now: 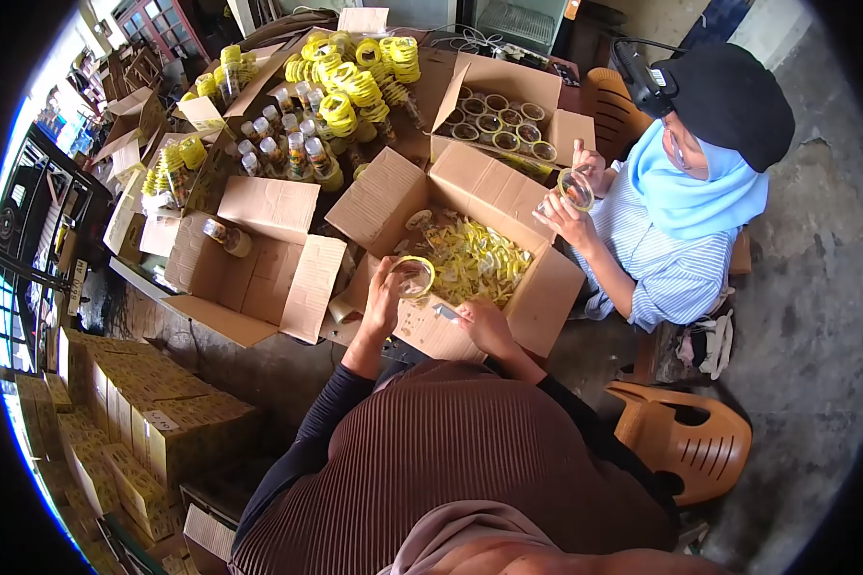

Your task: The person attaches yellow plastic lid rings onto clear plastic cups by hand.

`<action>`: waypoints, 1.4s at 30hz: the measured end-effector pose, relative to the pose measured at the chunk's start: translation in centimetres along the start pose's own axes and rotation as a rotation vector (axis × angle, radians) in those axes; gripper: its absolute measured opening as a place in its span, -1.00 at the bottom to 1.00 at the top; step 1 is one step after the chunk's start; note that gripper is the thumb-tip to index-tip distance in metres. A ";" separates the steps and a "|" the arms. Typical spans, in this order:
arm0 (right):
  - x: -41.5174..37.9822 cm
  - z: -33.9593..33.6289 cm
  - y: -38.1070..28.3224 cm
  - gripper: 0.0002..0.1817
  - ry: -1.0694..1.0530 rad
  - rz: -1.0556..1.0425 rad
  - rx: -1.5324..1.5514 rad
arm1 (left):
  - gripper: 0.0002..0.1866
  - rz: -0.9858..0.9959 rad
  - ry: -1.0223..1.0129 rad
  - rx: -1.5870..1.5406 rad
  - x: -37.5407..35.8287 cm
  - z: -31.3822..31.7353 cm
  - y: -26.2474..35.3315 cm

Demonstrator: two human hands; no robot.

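Note:
My left hand (384, 295) is closed around a round clear plastic jar (415, 278) with a yellow rim, tilted so that its round end faces up. My right hand (487, 328) grips a small knife-like tool (447, 313) with a flat grey blade that points left toward the jar, apart from it. Both hands are over the near edge of an open cardboard box (547, 297). Inside it lies a heap of small yellow-and-clear packets (479, 259), with another clear jar (420, 222) at the heap's far left.
At right, a co-worker (681, 211) holds a similar jar (575, 190). Behind stands a box of jars (499, 120). An open carton (249, 273) holds one bottle (227, 237). Farther back are bottles (297, 153) and stacked yellow rings (345, 91). An orange chair (686, 441) stands right.

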State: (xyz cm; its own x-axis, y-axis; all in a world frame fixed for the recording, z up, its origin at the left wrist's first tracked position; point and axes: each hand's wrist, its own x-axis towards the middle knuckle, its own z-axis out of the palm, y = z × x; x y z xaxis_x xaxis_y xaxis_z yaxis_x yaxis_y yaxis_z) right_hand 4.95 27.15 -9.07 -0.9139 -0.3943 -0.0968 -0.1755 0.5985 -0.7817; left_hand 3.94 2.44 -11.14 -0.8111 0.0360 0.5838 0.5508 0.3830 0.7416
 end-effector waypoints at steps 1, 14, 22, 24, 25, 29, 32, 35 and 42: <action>-0.1 -0.5 -0.5 -0.78 0.157 -0.185 -0.142 | -0.70 -0.339 0.030 -0.327 -0.2 0.6 0.2; 1.7 -4.3 -7.3 -0.84 0.287 -0.322 0.378 | -0.69 -0.247 -0.256 -0.065 4.3 0.0 10.6; 1.1 -5.1 -8.1 -0.89 0.176 -0.316 0.205 | -0.73 -0.122 -0.298 0.098 3.7 -0.3 11.4; 0.7 -5.5 -8.4 -0.90 0.136 -0.304 0.165 | -0.72 -0.127 -0.307 0.124 3.1 -0.4 11.4; 0.6 -5.6 -8.7 -0.90 0.125 -0.292 0.140 | -0.71 -0.117 -0.301 0.219 2.5 -0.2 11.2; 0.2 -4.2 -9.9 -0.92 0.217 -0.294 0.059 | -0.67 -0.190 -0.289 0.495 1.4 -0.3 12.6; 0.5 -3.4 -10.1 -0.91 0.263 -0.371 -0.017 | -0.67 -0.223 -0.304 0.559 1.3 -0.8 13.3; 0.6 -2.3 -9.3 -0.92 0.274 -0.361 -0.020 | -0.67 -0.221 -0.252 0.480 0.7 -0.8 13.3; 0.7 -0.1 -9.1 -0.90 0.212 -0.186 0.091 | -0.69 -0.189 -0.206 0.418 -1.2 -1.1 11.3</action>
State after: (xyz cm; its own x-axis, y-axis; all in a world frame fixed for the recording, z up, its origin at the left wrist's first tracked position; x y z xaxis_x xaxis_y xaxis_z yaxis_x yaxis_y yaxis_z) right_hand 5.85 21.48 -1.96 -0.9269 -0.3310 0.1768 -0.3223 0.4609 -0.8268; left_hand 11.36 5.72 -3.16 -0.9344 0.0956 0.3432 0.2986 0.7357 0.6080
